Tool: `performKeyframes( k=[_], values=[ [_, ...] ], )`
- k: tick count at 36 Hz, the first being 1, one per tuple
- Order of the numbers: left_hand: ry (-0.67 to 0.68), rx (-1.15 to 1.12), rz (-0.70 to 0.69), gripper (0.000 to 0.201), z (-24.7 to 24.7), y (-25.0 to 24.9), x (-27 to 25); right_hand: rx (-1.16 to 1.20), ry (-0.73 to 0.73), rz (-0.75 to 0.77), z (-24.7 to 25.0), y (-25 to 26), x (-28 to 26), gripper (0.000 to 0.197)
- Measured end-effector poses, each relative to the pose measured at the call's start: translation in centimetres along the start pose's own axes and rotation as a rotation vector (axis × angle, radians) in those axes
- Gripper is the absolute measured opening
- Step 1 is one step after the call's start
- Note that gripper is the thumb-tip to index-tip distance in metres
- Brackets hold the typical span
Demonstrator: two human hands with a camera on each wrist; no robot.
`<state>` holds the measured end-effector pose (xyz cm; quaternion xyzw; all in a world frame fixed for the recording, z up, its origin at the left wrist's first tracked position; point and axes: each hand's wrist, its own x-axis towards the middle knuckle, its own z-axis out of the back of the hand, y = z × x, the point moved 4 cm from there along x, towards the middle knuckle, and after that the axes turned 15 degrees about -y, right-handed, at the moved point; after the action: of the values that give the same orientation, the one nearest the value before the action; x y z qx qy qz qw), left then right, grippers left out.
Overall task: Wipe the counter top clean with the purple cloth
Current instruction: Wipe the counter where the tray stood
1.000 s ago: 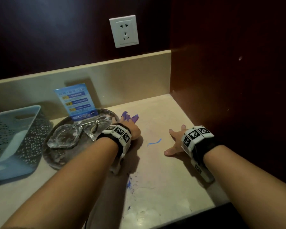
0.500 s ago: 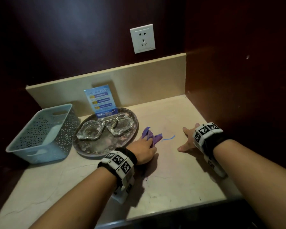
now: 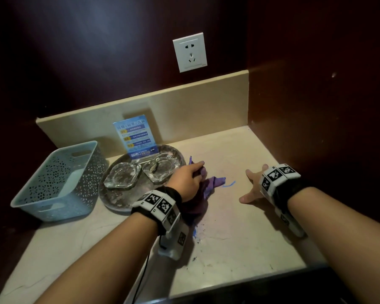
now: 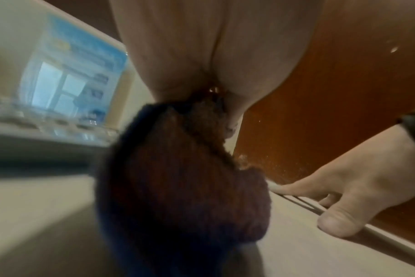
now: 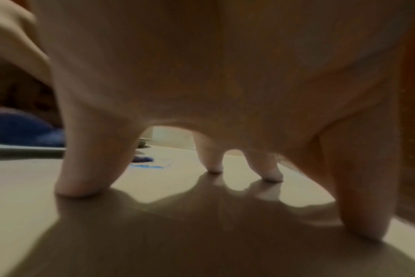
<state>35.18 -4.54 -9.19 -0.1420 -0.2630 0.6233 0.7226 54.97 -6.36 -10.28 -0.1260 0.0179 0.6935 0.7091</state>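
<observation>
My left hand grips the bunched purple cloth against the beige counter top, just right of the round tray. The left wrist view shows the cloth as a dark wad hanging under the palm. A blue streak lies on the counter just right of the cloth's tip, and blue smears sit nearer the front, beside my left wrist. My right hand is spread with its fingertips propped on the counter, holding nothing. The streak shows past the thumb.
A round metal tray with two glass ashtrays and a blue sign card stands left of the cloth. A light blue perforated basket sits at the far left. Dark walls close the back and right; a socket is above.
My left hand drew the cloth back toward the front, then pushed it out again to beside the tray; more cloth shows now. The right hand stayed planted. The head view shifted.
</observation>
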Motion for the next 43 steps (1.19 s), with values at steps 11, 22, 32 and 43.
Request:
performKeyframes(
  k=[11, 22, 32, 43],
  values=[
    [0.127, 0.124, 0.084, 0.033, -2.1, 2.5, -0.2, -0.005, 0.022, -0.011, 0.1, 0.1, 0.1, 0.103],
    [0.201, 0.226, 0.128, 0.054, -1.7, 3.1, -1.0, -0.011, 0.030, -0.013, 0.2, 0.1, -0.3, 0.103],
    [0.157, 0.236, 0.156, 0.041, -1.3, 3.4, -1.1, -0.016, -0.001, 0.017, 0.4, 0.0, -0.7, 0.100],
    [0.262, 0.404, 0.033, 0.056, -2.0, 3.2, -1.3, -0.019, 0.015, 0.015, 0.3, 0.1, -0.3, 0.103]
  ],
)
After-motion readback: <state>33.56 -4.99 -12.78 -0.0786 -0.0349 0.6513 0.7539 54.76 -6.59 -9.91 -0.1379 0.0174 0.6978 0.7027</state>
